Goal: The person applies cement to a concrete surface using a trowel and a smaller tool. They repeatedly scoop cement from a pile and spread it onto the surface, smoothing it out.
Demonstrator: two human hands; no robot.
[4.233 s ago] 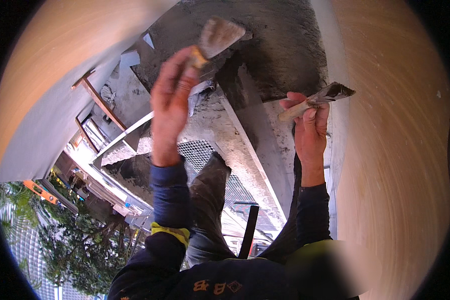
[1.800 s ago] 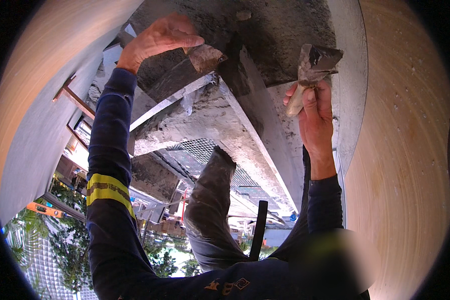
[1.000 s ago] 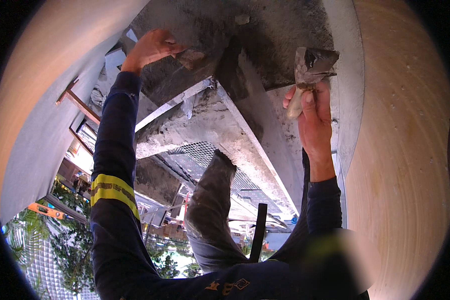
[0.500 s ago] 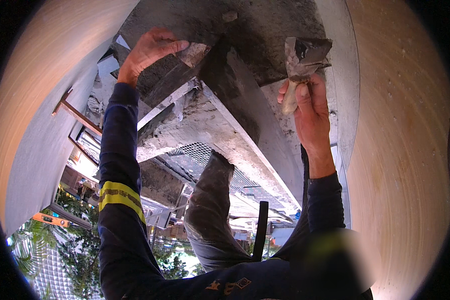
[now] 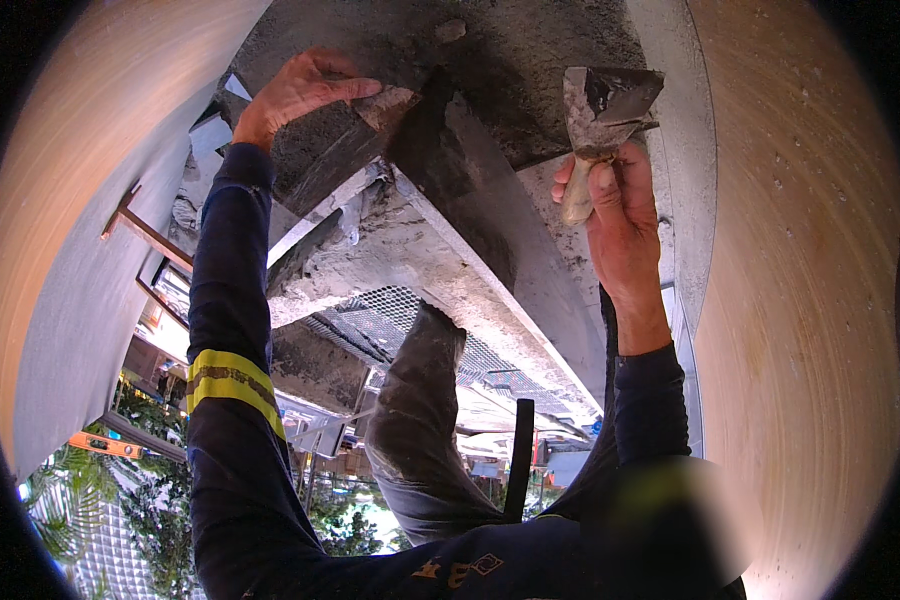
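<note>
My left hand pinches a small flat scraper plate between thumb and fingers. Its free edge lies against the dark, paste-smeared surface beside the corner where the grey slabs meet. In my right hand is a putty knife, gripped by its pale handle with the blade upward. A lump of dark wet paste sits on that blade. The knife is held apart from the corner, to its right.
Pale slab edges form a V below the corner, with a black perforated mat beneath. Curved tan walls rise on both sides. My knee is under the slabs. An orange spirit level and plants are at lower left.
The view has shifted a little, and the slab corner appears slightly farther left. My left hand has moved slightly along the surface with the scraper plate. The putty knife is marginally higher.
</note>
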